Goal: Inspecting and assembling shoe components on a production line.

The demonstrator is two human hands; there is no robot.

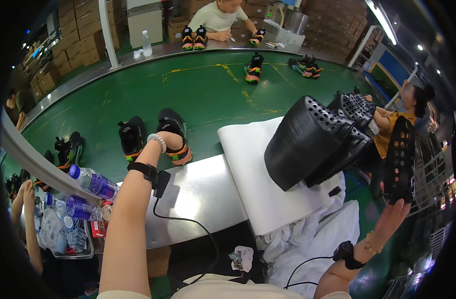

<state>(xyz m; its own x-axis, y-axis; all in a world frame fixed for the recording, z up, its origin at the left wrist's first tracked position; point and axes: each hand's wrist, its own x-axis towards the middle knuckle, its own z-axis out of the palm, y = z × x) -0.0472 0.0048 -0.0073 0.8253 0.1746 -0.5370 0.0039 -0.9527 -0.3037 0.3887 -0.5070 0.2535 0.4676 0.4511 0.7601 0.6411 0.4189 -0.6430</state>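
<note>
My left hand reaches into the opening of a black sneaker with a green and orange sole, on the green belt. Its fingers are hidden in the shoe. A second black sneaker stands just left of it. Raised at the far right, my right hand grips the lower end of a long black insole dotted with round holes. Between my hands, tall curved stacks of similar black perforated insoles rest on a white-covered surface.
More sneakers stand along the green belt. At left, plastic bottles lie by a tray of small items, near another person's arms. One person works across the belt; another is at right. Cables hang from my wrists.
</note>
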